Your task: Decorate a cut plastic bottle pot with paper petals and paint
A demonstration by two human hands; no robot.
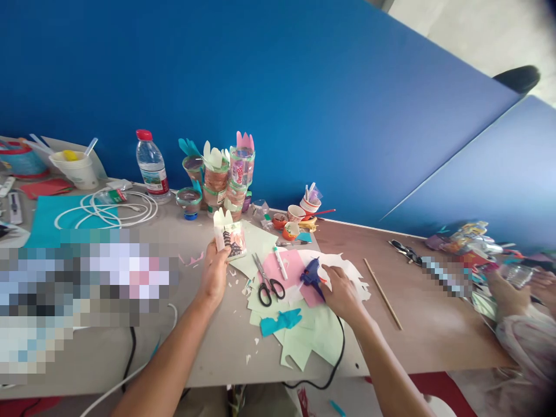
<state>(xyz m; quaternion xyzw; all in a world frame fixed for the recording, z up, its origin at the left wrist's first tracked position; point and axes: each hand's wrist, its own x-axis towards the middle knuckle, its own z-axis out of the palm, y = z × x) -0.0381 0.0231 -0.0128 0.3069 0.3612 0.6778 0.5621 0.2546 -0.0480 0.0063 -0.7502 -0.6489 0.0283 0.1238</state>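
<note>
Grey table (217,353), strewn with paper scraps (304,346), stands against a blue partition (278,98). The left hand (214,269) grips a small container (237,238) above the table, left of the scissors (270,285). The right hand (343,291) is at the glue gun (311,273), over the paper scraps; whether it grips cannot be told.

The left hand (214,275) and right hand (343,292) are bare, as are both slender forearms (174,350), while olive-grey cloth (271,402), apparently trousers, shows low between them, its details unclear.

Even, bright light; blurred right edge
</note>
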